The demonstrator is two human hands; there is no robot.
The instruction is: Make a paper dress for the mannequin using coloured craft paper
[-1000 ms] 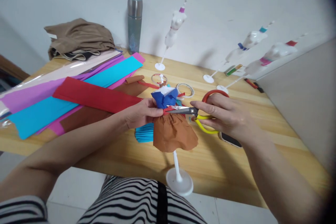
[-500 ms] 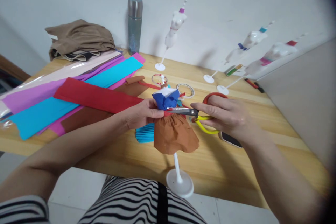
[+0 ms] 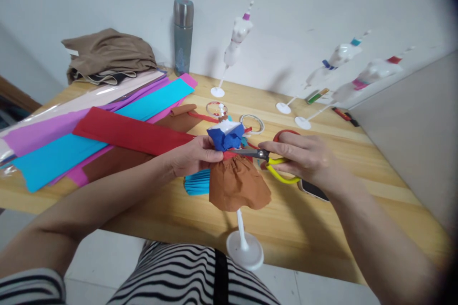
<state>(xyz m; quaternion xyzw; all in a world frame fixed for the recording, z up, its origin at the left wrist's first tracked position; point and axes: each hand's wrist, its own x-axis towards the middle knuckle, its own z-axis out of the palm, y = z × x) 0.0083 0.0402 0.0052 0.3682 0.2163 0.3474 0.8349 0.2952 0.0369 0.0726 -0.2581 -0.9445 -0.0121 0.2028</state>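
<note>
Taking the miniature dress form (image 3: pixel 225 126) as the dial's centre, twelve toward the wall. Form is wearing a blue crepe-paper bodice (image 3: pixel 227 138) and a gathered brown skirt (image 3: pixel 239 186); its white base (image 3: pixel 245 250) is showing at six, at the near edge of the bench (image 3: pixel 375 195). Whether it is resting there or being held up, I cannot tell.

Left hand (image 3: pixel 195 155) is reaching in from nine, thumb and forefinger pinching the red waistband (image 3: pixel 231 154) between bodice and skirt. Right hand (image 3: pixel 304 155) is coming in from three, its fingers wrapping the red and yellow handles of the scissors (image 3: pixel 264 154); the blades are lying close together, pointing to nine along the waistband. I cannot tell whether they are cutting.

Pleated turquoise paper (image 3: pixel 196 185) is lying just beside the skirt at eight. A red strip (image 3: pixel 132 131) is stretching out toward ten, over other coloured sheets. Thermos flask (image 3: pixel 183 38) is standing at eleven; one bare white form (image 3: pixel 238 38) at twelve, two more leaning toward two. A phone (image 3: pixel 315 191) is lying at four, partly hidden by the right wrist.
</note>
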